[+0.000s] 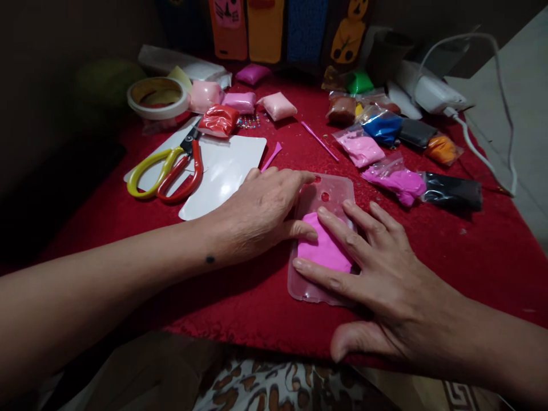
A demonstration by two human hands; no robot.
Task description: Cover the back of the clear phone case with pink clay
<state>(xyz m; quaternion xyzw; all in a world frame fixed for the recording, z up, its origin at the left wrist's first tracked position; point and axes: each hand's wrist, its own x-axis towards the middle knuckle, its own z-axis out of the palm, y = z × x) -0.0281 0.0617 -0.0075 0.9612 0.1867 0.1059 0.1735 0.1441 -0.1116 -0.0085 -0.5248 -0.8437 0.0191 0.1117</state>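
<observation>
A clear phone case (299, 285) lies flat on the red cloth in front of me. Bright pink clay (321, 251) is spread in a flat patch over its middle. My right hand (377, 274) rests on the case and clay with fingers spread, its thumb off to the side over the cloth. At the case's upper left is my left hand (274, 205), its fingers stretched along the top edge and its thumb touching the clay. Part of the case's right side is hidden under my right hand.
Scissors (188, 145) lie on white sheets (226, 165) at left, near a tape roll (157, 98). Pink sticks (319, 141) and clay packets (218, 119) lie behind; more clay bags (398, 180) are at right. A white cable (479, 151) runs to a white device (445, 94). Painted panels (265, 31) stand at back.
</observation>
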